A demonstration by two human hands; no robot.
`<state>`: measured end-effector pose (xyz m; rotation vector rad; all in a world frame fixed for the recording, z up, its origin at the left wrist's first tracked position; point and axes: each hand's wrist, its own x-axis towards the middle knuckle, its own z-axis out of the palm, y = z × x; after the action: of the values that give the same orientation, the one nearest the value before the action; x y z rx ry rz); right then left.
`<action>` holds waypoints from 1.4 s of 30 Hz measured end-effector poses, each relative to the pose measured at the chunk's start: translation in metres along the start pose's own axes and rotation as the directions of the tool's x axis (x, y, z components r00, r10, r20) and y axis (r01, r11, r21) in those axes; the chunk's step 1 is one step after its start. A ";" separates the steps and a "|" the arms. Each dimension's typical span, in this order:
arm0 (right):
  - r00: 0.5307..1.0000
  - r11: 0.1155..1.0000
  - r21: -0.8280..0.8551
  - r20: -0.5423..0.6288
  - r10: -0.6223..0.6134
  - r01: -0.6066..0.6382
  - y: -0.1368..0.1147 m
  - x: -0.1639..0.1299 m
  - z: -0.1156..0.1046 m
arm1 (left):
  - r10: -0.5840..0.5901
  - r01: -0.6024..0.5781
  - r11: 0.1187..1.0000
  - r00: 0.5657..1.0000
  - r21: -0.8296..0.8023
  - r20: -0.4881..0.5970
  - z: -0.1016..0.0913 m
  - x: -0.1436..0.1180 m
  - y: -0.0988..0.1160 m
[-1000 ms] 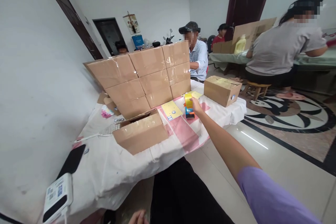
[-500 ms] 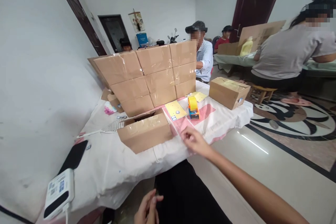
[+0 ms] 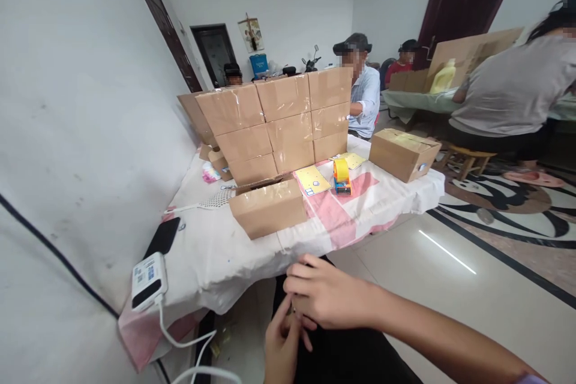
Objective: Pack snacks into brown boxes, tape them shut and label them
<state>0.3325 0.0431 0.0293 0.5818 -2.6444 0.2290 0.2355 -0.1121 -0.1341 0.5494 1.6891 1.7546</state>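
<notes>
- Hands are held together low, just off the near edge of the table (image 3: pixel 216 264).
- Right hand (image 3: pixel 328 297) is laid over the left hand (image 3: pixel 281 348), fingers curled; whether anything is held cannot be told.
- Tape dispenser (image 3: pixel 341 176) is seen far off, by the stacked boxes (image 3: pixel 279 123).

Both hands, right hand (image 3: pixel 328 297) over left hand (image 3: pixel 281 351), meet below the table (image 3: pixel 216 252).

Boxes (image 3: pixel 279 126): matt brown cardboard, glossy tape strips; tablecloth (image 3: pixel 216 252): white cloth; floor (image 3: pixel 450 264): glossy polished tile.
</notes>
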 end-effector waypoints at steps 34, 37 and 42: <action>0.774 0.589 0.576 0.127 0.620 -0.567 0.194 0.197 0.011 | 0.198 -0.232 0.943 0.967 -0.240 -0.158 -0.050 0.267 0.162; 0.733 0.629 0.425 0.136 0.667 -0.651 0.200 0.199 0.023 | 0.174 -0.219 0.931 0.970 -0.291 -0.173 -0.046 0.264 0.159; 0.727 0.698 0.223 0.083 0.682 -0.681 0.200 0.196 0.030 | 0.161 -0.196 0.916 0.979 -0.351 -0.129 -0.044 0.260 0.158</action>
<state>0.0729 0.1442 0.0739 -0.3864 -2.7233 0.7751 -0.0041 0.0393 -0.0150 0.4667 1.3597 2.1948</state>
